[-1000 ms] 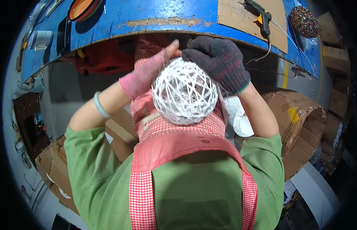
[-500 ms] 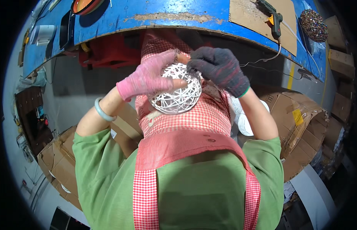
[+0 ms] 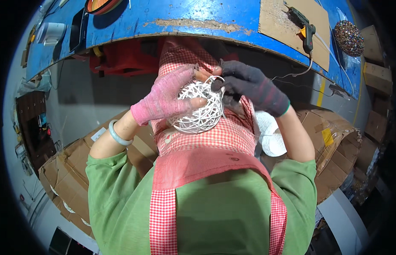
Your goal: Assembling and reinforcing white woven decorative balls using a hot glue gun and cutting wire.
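A white openwork ball (image 3: 201,111) of interlaced strands is held in front of my red checked apron (image 3: 223,138). My left hand (image 3: 170,94), in a pink glove with bare fingertips, is closed round its left side, thumb across the front. My right hand (image 3: 254,87), in a dark grey glove with a green cuff, pinches at the ball's upper right, where a white strand loops up between the fingers. Its fingertips are partly hidden by the glove and the loop.
Ahead stands a blue worktable (image 3: 134,25) with a worn edge. On it lie a glue gun (image 3: 306,32) on a cardboard sheet (image 3: 272,19), a multicoloured beaded ball (image 3: 348,38) and a white roll (image 3: 51,33). Cardboard boxes (image 3: 308,140) flank me, with a white coil (image 3: 272,136) at my right.
My right hand has shifted right and slightly down, and a white loop now shows between its fingers. The ball and my left hand have moved slightly down.
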A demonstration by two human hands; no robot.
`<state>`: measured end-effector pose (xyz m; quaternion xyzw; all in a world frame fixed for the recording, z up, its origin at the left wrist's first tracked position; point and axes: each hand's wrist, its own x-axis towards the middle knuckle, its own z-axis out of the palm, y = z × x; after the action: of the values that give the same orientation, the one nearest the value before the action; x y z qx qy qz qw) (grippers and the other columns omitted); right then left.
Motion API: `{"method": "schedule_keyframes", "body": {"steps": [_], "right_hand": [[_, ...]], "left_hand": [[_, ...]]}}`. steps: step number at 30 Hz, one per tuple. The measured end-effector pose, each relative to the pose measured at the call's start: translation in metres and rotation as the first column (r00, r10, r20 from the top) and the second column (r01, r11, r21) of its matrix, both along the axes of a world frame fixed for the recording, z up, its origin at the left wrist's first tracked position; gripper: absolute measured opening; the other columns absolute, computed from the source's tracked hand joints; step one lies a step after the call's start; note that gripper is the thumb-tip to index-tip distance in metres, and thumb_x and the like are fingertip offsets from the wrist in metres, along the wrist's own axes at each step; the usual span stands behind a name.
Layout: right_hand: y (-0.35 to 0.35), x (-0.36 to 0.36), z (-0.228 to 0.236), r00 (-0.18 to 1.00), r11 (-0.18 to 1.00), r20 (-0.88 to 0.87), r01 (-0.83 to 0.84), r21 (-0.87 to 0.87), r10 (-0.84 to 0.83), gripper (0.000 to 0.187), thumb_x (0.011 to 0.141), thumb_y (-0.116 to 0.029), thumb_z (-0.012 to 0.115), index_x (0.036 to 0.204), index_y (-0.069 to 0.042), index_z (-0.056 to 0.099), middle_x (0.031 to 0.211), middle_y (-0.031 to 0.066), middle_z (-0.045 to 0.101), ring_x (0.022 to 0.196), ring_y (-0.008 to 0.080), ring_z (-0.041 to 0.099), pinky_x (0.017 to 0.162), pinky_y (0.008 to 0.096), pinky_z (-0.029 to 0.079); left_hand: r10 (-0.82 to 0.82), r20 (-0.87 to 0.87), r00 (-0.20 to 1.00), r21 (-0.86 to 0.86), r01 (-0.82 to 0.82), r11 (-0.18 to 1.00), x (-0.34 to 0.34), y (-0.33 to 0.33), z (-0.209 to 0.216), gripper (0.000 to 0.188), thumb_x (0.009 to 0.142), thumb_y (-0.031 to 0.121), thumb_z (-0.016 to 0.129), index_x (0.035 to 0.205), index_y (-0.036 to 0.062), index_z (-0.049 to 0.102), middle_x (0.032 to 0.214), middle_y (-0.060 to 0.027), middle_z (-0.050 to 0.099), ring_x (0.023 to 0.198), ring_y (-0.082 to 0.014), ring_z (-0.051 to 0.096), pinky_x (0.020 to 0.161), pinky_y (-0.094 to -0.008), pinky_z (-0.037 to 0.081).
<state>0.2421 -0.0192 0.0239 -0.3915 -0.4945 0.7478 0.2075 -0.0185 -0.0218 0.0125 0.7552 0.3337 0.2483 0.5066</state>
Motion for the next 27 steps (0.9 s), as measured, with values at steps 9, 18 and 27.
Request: {"method": "schedule_keyframes", "body": {"steps": [9,18,27], "right_hand": [[0.003,-0.006,0.017,0.992,0.999,-0.118,-0.042,-0.002,0.041,0.037,0.089,-0.012,0.068,0.124,-0.001,0.061,0.112,0.0067,0.067,0.101,0.0121,0.063,0.086,0.0284,0.052],[0.003,-0.006,0.001,0.998,0.982,0.007,-0.058,0.181,0.057,0.041,0.088,-0.017,0.069,0.125,-0.002,0.06,0.115,0.0094,0.067,0.101,0.0147,0.065,0.088,0.0292,0.051],[0.015,-0.022,0.012,0.978,0.774,0.201,-0.168,0.61,0.053,0.029,0.082,-0.022,0.074,0.107,-0.008,0.071,0.106,0.0108,0.069,0.09,0.0239,0.068,0.082,0.0326,0.054]], "left_hand": [[-0.045,-0.116,0.992,0.066,0.053,0.996,0.001,-0.002,0.012,0.055,0.079,0.032,0.073,0.123,0.0016,0.057,0.116,-0.0139,0.059,0.114,-0.0301,0.055,0.1,-0.0397,0.041],[-0.023,-0.093,0.995,0.045,0.028,0.999,0.002,-0.005,0.012,0.053,0.08,0.034,0.074,0.119,0.0016,0.059,0.114,-0.0149,0.059,0.113,-0.0307,0.057,0.098,-0.04,0.044],[-0.044,-0.149,0.988,0.094,0.058,0.994,0.006,-0.004,0.005,0.057,0.078,0.041,0.073,0.117,0.0022,0.059,0.112,-0.0172,0.058,0.107,-0.0351,0.056,0.093,-0.0425,0.045]]}}
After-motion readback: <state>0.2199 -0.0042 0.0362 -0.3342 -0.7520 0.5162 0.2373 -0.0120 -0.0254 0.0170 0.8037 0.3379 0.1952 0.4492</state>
